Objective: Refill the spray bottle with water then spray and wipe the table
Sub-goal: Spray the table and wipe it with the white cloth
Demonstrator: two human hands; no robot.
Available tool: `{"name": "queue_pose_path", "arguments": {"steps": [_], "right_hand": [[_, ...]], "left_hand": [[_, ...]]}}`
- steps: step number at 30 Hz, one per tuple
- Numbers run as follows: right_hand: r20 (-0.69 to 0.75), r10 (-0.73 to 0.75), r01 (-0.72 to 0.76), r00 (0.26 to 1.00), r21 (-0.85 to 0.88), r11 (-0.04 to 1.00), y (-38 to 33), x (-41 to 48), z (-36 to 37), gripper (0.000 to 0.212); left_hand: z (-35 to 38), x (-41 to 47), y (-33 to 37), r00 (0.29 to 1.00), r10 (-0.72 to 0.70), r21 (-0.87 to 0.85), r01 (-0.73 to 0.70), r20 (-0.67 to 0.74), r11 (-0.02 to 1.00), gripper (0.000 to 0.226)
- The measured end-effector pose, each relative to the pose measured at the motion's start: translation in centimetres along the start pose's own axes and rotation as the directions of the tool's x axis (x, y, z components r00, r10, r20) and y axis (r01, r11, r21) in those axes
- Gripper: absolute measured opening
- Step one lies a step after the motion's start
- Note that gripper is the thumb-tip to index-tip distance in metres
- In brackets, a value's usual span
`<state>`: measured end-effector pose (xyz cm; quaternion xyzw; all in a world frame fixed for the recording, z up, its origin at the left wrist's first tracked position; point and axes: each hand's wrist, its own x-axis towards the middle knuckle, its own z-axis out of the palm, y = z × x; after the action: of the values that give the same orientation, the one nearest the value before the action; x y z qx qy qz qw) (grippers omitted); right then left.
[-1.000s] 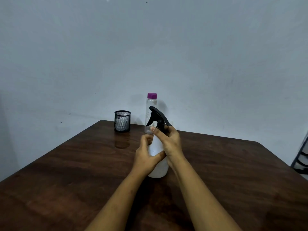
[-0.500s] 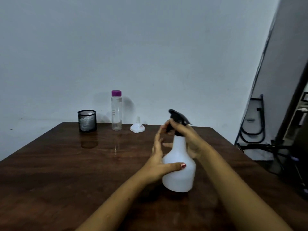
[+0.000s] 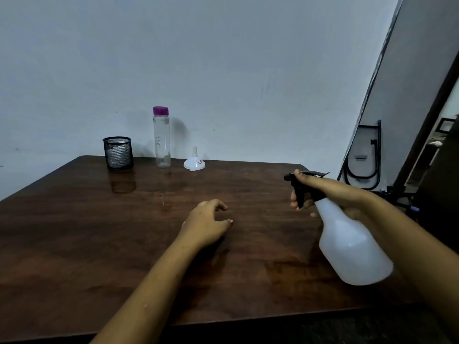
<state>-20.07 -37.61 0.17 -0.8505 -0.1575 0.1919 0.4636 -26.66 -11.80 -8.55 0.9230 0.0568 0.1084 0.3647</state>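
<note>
Wooden table (image 3: 99, 232), right hand (image 3: 330, 192) gripping tilted spray bottle (image 3: 352, 247), left hand (image 3: 206, 224) relaxed, perhaps resting.

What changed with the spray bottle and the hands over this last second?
The right hand lifted the spray bottle off the table and tilted it, nozzle leftward; the left hand let go of it. The mesh cup, purple-capped bottle and funnel stayed put.

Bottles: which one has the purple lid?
The clear bottle standing by the wall; the white spray bottle in the right hand has a black trigger top.
</note>
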Motion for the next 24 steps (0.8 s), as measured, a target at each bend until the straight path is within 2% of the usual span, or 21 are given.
{"name": "queue_pose_path", "arguments": {"steps": [3,7,13,18,21,24], "right_hand": [[-0.005,-0.005,0.005,1.000,-0.048,0.999,-0.3,0.6,0.7,0.065],[-0.024,-0.068,0.069,0.997,0.034,0.997,-0.6,1.2,1.5,0.038],[-0.011,-0.025,0.025,1.000,0.002,1.000,-0.2,1.4,0.7,0.065],[0.009,-0.051,0.051,0.999,0.014,0.999,-0.5,1.6,1.3,0.055],[-0.033,-0.090,0.090,0.995,0.001,0.996,-0.6,1.7,1.5,0.051],[-0.070,-0.139,0.142,0.988,0.048,0.989,-0.9,1.7,1.8,0.037]], "left_hand": [[0.1,-0.2,-0.2,0.997,-0.019,0.034,0.022,-0.079,0.999,0.025],[0.1,-0.5,-0.7,0.992,-0.023,0.093,0.035,-0.121,0.995,0.022],[0.5,-0.4,-0.6,0.991,-0.003,0.134,0.020,-0.131,0.991,0.024],[0.5,-0.4,-0.7,0.991,0.000,0.145,0.019,-0.131,0.989,0.026],[0.4,-0.4,-0.7,0.992,-0.006,0.156,0.026,-0.127,0.987,0.027],[0.5,-0.4,-0.6,0.993,-0.006,0.163,0.026,-0.121,0.986,0.028]]}}
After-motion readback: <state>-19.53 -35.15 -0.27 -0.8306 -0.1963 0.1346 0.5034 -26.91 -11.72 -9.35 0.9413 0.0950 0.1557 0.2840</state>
